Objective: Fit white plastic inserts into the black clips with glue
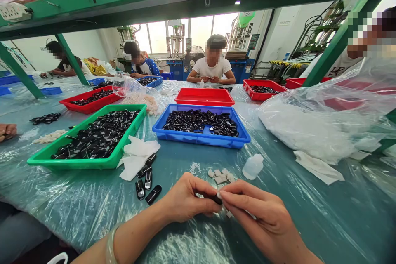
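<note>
My left hand (193, 200) pinches a small black part (213, 199) between thumb and fingers. Against its end, my right hand (258, 210) presses a small white piece (219, 194) with its fingertips. Just beyond my hands lie several pale square pieces (220, 176), a scatter of tiny white bits (194, 168) and a translucent bottle (253, 166). To the left, several glossy black parts (153, 194) rest on the table beside a crumpled white cloth (139, 154).
A green tray (86, 164) and a blue tray (201, 137) hold many black parts. Behind stands a red tray (204, 96). A large plastic bag (309, 128) lies at right. A green shelf (123, 6) crosses overhead. Several people sit around the table; another person's hand (8, 130) shows at left.
</note>
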Demonstrator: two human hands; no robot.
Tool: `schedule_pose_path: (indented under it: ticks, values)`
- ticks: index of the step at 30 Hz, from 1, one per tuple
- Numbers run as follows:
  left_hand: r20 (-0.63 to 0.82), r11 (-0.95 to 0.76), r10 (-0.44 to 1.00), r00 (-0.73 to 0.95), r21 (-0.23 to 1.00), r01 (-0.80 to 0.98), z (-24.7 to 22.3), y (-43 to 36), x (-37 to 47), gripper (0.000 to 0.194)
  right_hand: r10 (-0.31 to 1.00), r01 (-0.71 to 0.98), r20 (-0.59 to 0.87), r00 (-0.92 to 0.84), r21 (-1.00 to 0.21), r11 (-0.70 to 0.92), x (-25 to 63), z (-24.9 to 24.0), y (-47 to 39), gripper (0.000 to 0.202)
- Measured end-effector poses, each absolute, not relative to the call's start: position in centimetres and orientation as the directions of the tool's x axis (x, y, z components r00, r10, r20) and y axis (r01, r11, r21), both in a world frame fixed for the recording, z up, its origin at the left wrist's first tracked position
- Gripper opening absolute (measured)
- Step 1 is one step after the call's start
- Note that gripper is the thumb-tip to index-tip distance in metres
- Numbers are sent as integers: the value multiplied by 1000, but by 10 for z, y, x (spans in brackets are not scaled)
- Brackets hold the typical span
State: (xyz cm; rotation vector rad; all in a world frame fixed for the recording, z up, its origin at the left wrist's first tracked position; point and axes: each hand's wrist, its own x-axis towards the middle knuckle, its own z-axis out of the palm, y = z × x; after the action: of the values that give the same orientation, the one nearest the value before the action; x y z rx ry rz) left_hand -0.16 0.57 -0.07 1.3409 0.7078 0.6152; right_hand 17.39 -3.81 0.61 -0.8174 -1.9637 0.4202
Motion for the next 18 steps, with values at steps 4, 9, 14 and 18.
schedule_pose_path:
  ticks: [4, 9, 14, 18]
  values:
    - [-132, 169, 746, 653, 986, 6, -2, 6, -2, 12, 694, 372, 637, -336, -587, 719, 174, 4, -37, 35]
    - [-148, 194, 757, 636, 981, -3, -3, 6, -1, 11, 688, 352, 649, -325, -592, 725, 173, 2, -36, 34]
    - [-151, 155, 756, 637, 987, 51, -5, 7, -3, 12, 710, 375, 621, -331, -604, 703, 171, 2, -35, 30]
    - [-183, 164, 755, 630, 982, 90, -6, 7, -3, 14, 721, 387, 602, -343, -609, 692, 172, 2, -34, 27]
